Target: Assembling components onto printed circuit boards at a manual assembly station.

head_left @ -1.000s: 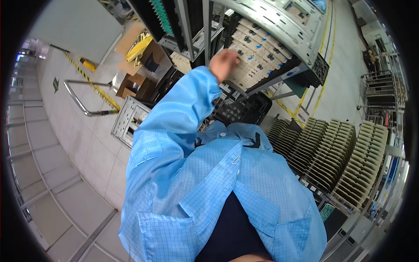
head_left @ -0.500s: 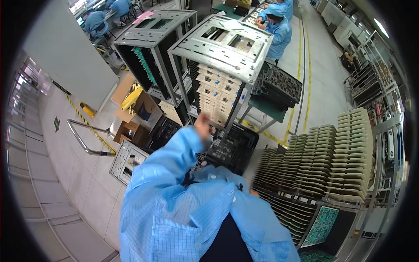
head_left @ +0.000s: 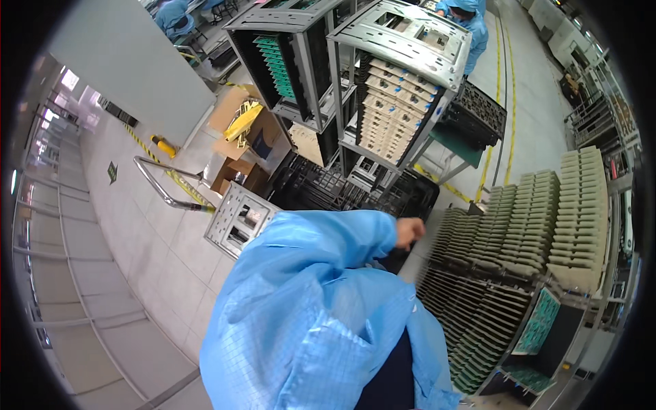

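Note:
My left hand reaches across my body to the right, its blue sleeve filling the middle of the view. Its fingers are loosely bent, and I see nothing held in them. Just right of it rise stacked rows of pale, board-like plates, apart from the fingers. My right hand is out of sight behind the left arm and smock. Ahead stands a metal magazine rack filled with cream-coloured boards carrying small dark and blue parts.
A second rack holds green circuit boards. Left are an open cardboard box, a bent metal rail and a metal frame. A black tray lies below the racks. A co-worker is at the far right.
My left hand has left the front of the rack of cream boards and moved right, near the pale plates. The view has shifted, so the surroundings sit differently. A bit of skin at the smock's right is no longer visible.

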Demonstrator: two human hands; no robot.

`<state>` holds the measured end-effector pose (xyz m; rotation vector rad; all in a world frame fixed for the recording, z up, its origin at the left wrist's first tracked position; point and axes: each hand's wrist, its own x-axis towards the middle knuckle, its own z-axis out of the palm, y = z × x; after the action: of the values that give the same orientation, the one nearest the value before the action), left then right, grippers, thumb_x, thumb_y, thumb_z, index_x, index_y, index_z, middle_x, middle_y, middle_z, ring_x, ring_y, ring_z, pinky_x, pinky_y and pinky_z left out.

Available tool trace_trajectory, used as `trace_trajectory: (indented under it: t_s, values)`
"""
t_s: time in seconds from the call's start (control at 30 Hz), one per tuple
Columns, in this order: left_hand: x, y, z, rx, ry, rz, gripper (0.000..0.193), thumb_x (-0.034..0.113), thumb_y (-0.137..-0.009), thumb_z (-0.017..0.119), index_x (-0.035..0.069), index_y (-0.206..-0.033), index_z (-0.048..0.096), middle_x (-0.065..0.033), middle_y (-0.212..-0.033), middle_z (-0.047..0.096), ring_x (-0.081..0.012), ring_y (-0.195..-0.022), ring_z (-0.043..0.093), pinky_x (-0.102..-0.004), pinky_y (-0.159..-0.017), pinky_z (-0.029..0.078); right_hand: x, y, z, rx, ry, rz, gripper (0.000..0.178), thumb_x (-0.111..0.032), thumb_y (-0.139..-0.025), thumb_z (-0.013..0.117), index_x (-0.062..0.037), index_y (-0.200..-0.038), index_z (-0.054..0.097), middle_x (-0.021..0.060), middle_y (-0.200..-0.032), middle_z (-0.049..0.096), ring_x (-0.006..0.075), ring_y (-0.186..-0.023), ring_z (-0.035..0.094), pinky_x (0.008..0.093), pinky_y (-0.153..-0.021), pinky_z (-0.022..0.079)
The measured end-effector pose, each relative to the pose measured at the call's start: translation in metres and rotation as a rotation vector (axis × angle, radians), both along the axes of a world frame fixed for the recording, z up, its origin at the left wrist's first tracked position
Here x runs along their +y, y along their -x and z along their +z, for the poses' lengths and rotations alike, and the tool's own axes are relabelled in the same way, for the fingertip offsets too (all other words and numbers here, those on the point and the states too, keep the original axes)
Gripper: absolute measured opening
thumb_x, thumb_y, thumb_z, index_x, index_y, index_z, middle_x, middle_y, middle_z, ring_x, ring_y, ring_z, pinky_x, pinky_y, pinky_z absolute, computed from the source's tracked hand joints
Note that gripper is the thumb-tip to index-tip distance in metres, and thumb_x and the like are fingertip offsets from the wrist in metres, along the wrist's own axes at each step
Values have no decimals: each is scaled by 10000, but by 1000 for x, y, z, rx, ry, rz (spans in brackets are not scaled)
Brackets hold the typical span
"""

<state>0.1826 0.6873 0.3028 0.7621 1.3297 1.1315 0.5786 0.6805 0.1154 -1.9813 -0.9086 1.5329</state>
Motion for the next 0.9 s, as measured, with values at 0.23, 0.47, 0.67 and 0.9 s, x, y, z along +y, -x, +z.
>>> trace_trajectory:
  t_s: [0.23,0.47,0.67,0.9]
  values:
    - [-72,-83,12,206,-111,-686,344,9,-645,460,60,-924,654,-89,-767,670,-234,-712,662,-373,-618,521,-69,78,138,119,-163,-183,241,-290,-934,528,-80,-926,645,-75,-565,356,38,-417,298,229,-374,227]
    - [-154,-135,-1,91,-381,-1194,190,77,-734,502,47,-709,688,-97,-710,675,-208,-690,645,-332,-617,506,-114,129,167,-59,-618,304,194,-201,-938,571,-25,-985,638,-46,-752,546,17,-600,395,192,-512,314]
    - [-191,-163,-5,-22,-328,-1184,191,89,-740,506,36,-713,688,-101,-709,674,-205,-679,642,-328,-610,505,-167,116,159,-112,-460,233,233,-239,-961,532,-26,-959,627,-76,-623,388,31,-555,282,228,-483,225]
    - [-237,-229,-41,-125,-246,-1135,194,102,-747,512,24,-717,687,-105,-708,673,-202,-667,638,-323,-602,503,-228,43,130,-221,-434,104,209,-213,-964,507,-31,-953,609,-78,-617,363,29,-542,264,235,-478,200]
